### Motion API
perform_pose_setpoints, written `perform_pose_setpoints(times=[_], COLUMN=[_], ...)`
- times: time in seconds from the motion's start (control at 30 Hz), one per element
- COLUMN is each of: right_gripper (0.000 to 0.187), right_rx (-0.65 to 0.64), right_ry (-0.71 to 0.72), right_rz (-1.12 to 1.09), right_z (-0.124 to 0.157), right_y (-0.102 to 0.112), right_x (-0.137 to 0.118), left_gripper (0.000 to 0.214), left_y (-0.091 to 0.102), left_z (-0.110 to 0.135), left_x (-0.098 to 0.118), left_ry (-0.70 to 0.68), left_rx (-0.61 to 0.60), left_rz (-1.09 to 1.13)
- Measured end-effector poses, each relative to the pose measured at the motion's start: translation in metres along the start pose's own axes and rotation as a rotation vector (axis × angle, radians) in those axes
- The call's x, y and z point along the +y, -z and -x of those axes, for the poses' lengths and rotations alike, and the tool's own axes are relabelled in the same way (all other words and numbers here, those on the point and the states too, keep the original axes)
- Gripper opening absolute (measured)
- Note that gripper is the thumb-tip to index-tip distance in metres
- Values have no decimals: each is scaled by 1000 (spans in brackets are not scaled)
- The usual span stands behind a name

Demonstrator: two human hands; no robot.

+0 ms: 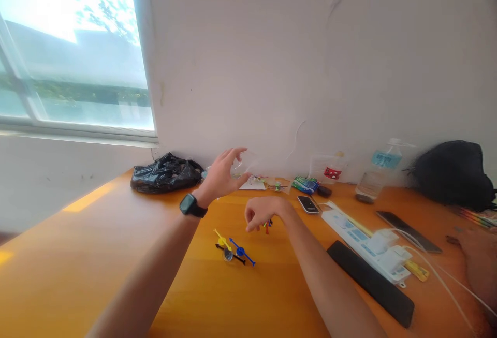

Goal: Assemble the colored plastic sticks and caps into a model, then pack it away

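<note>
My left hand (pixel 222 175), with a black watch (pixel 188 204) on its wrist, is raised near the wall, thumb and fingers apart. Clear plastic (pixel 248 162) shows faintly beside its fingertips; I cannot tell whether they touch. Lower and to the right, my right hand (pixel 264 210) is bent down with curled fingers; whatever they hold is hidden. Small red and dark pieces (pixel 267 225) peek out just below it. Nearer to me, a yellow arrow spinner (pixel 222 240), a blue one (pixel 240 251) and a black one (pixel 238 259) lie together, with a clear round disc (pixel 228 254).
A black plastic bag (pixel 166 173) lies back left. Along the wall are small clear packets (pixel 277 185), a blue-green packet (pixel 305 185) and a bottle (pixel 373 177). On the right are a power strip (pixel 349 232), dark slabs (pixel 370 282) and another person's hand (pixel 476 250).
</note>
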State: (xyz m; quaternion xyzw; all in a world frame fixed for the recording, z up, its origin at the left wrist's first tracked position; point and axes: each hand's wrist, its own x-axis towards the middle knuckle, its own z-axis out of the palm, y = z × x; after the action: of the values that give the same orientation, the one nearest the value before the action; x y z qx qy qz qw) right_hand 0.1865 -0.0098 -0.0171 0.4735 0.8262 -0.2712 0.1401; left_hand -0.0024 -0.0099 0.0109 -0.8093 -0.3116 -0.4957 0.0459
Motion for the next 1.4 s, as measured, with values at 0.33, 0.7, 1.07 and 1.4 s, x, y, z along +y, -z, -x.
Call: perform_pose_setpoints(times=[0.33, 0.7, 1.07, 1.4], right_gripper=[29, 21, 26, 21], right_rx=[-399, 293, 1326, 1212], right_ry=[88, 185, 373, 377], right_rz=[183, -123, -173, 127], right_z=[-49, 75, 124, 107], right_y=[-32, 31, 39, 27], right_x=[-14, 13, -19, -47], left_gripper=[60, 59, 61, 63], left_y=[9, 20, 22, 5], left_z=[-2, -6, -8, -5], left_x=[0, 3, 16, 38], left_ry=[3, 0, -79, -147], left_rx=[39, 85, 54, -3], left_rz=[16, -6, -79, -117])
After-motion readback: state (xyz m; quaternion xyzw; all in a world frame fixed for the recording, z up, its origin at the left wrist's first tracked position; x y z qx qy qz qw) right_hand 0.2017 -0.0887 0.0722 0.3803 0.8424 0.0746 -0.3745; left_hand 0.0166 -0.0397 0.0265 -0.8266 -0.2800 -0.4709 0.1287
